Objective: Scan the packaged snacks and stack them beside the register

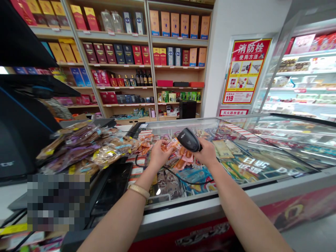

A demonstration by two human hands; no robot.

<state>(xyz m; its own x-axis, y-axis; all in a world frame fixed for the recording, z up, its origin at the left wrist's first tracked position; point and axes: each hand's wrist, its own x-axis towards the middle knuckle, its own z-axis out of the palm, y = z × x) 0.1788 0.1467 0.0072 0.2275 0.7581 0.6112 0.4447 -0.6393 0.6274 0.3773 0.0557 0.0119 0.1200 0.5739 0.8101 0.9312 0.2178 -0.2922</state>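
Note:
My right hand (207, 153) is wrapped round a black handheld barcode scanner (188, 140), its head tilted to the left above the freezer's glass top. A black cable hangs in a loop below it. My left hand (160, 153) has its fingers curled and pinches the edge of a small orange-and-white snack packet (172, 144). Sausage-like snacks in clear wrappers (181, 161) lie just under and between both hands. To the left, a heap of clear plastic packets with brown contents (81, 148) is piled on the counter. A gold bracelet circles my left wrist.
A chest freezer (262, 190) with a glass lid spans the front and right. At left stand a black monitor (23, 129) and a dark flat screen (112, 185). Shelves of boxed bottles (123, 64) line the back, with a lit refrigerated display (309, 77) at right.

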